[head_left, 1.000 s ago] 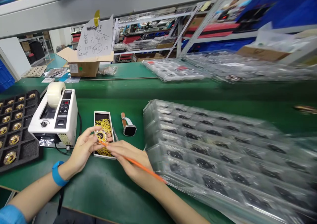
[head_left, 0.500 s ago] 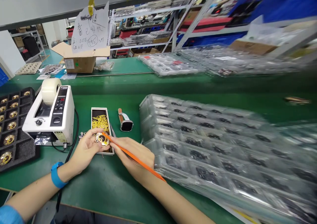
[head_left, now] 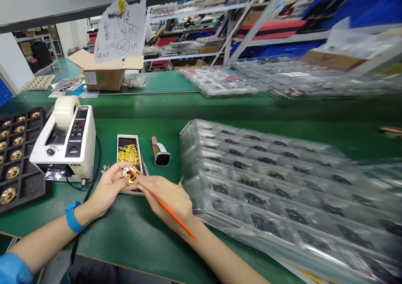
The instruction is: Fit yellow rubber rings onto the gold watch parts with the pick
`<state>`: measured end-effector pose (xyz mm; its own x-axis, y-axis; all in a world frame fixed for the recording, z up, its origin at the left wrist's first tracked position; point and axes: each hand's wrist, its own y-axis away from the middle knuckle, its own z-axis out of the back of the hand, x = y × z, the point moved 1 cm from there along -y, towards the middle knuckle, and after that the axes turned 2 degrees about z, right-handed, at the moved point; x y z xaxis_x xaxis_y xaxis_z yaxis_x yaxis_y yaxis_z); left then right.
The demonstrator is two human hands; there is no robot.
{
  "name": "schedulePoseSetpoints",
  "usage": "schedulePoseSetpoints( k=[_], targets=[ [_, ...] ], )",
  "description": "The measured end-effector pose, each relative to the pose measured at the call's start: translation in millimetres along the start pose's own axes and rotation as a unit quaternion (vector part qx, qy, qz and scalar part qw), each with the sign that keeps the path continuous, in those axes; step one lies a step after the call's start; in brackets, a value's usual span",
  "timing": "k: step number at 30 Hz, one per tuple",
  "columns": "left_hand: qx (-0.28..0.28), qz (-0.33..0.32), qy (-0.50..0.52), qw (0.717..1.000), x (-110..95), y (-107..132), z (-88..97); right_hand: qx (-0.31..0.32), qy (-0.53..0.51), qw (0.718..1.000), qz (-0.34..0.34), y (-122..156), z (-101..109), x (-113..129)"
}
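My left hand [head_left: 111, 183] is closed around the edge of a round gold-and-white watch part [head_left: 128, 176], held over the near end of a small white box [head_left: 127, 137]. Yellow rings [head_left: 128, 153] lie in a loose pile inside that box. In my right hand [head_left: 169, 198] is a slender orange pointed stick [head_left: 176, 218], gripped like a pen. Its tip reaches onto the face of the watch part; whether it touches, I cannot tell. A square-faced smartwatch [head_left: 162, 158] lies on the green bench just right of the box.
A white tape dispenser [head_left: 64, 145] stands at left, its black cable trailing to the front edge. Beyond it, a black foam tray [head_left: 33, 187] holds several gold round parts. Stacked clear plastic trays [head_left: 201, 166] fill the right side. A cardboard box [head_left: 103, 79] sits on the raised back shelf.
The orange stick has swung and its tip now lies further in over the watch part's face. Both hands keep their grip. The view has shifted slightly.
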<state>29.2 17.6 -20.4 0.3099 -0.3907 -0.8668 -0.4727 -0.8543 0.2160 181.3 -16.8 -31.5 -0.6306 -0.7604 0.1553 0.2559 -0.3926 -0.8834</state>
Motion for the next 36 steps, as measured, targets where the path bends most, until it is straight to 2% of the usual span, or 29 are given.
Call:
schedulePoseSetpoints(
  k=[2,4,10,13,19,21,23,25,28,30,33,36],
  targets=[
    [-0.003,-0.001,-0.002,1.0,-0.2,1.2,-1.0,-0.022,-0.028,0.997,-0.064,-1.0,0.2,2.0],
    [-0.005,0.001,-0.003,1.0,-0.5,2.5,-2.0,-0.038,-0.047,0.993,-0.101,-1.3,0.1,3.5],
    [-0.003,0.015,0.013,1.0,1.4,2.8,-2.8,-0.056,-0.048,0.991,-0.109,-0.7,-2.9,4.5],
    [-0.004,0.019,0.027,0.999,2.3,1.8,-2.8,-0.043,-0.027,0.995,-0.086,0.6,-4.9,3.4],
    [-0.017,0.024,0.026,0.999,-1.2,1.1,-0.6,0.02,0.01,0.999,0.044,6.8,-5.4,-3.4],
    [-0.015,0.028,0.023,0.999,-1.8,0.4,0.7,0.038,0.012,0.997,0.063,6.1,-3.7,-4.6],
    [-0.016,0.029,0.02,0.999,-1.5,-0.7,1.9,0.033,0.003,0.999,0.034,3.0,-0.4,-4.4],
    [-0.02,0.026,0.005,0.999,-0.6,-1.9,2.6,-0.003,-0.027,0.998,-0.051,-1.1,3.8,-3.6],
    [-0.024,0.01,-0.033,0.999,-0.4,-3.0,2.0,-0.074,-0.089,0.972,-0.206,-4.7,9.1,-2.7],
    [-0.022,-0.003,-0.057,0.998,-1.5,-2.7,0.8,-0.087,-0.122,0.953,-0.264,-4.8,10.6,-2.5],
    [-0.024,-0.02,-0.096,0.995,-3.5,-1.4,-0.4,-0.068,-0.119,0.953,-0.272,-3.3,11.2,-2.3],
    [-0.03,-0.029,-0.129,0.991,-3.0,-0.2,0.0,-0.052,-0.062,0.975,-0.205,-1.9,9.8,0.5]
  ],
)
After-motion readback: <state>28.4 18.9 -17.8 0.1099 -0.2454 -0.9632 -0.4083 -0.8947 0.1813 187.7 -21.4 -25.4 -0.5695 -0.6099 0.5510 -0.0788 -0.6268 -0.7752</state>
